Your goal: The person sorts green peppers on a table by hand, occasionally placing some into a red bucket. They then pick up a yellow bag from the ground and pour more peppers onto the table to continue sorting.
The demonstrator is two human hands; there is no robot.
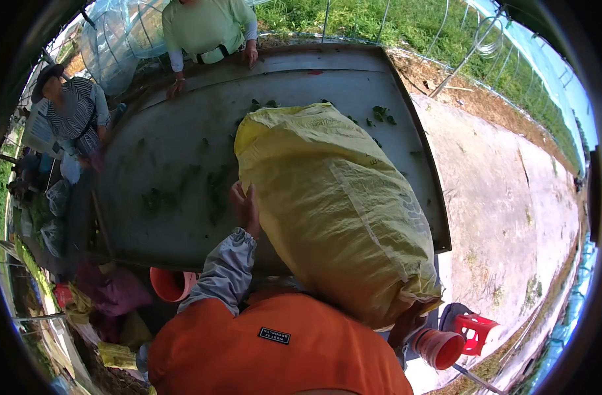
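Note:
A large, full yellow woven sack [340, 204] lies tilted over the near edge of the metal-topped table [182, 138]. Its far end rests on the tabletop and its near end reaches my body. My left hand [246, 209] is against the sack's left side, fingers stretched out and thumb apart. At the bunched near corner of the sack, my right hand [409, 320] grips from below, its fingers mostly hidden by the fabric. Green leaves [382, 114] are scattered on the tabletop around the sack's far end.
Across the table stands a person in a light green top [209, 29], hands on its edge. Another person in a striped top [74, 112] is at the left. An orange-red bucket [173, 283] stands below the table, with another red container [439, 349] and red stool [475, 332] at right.

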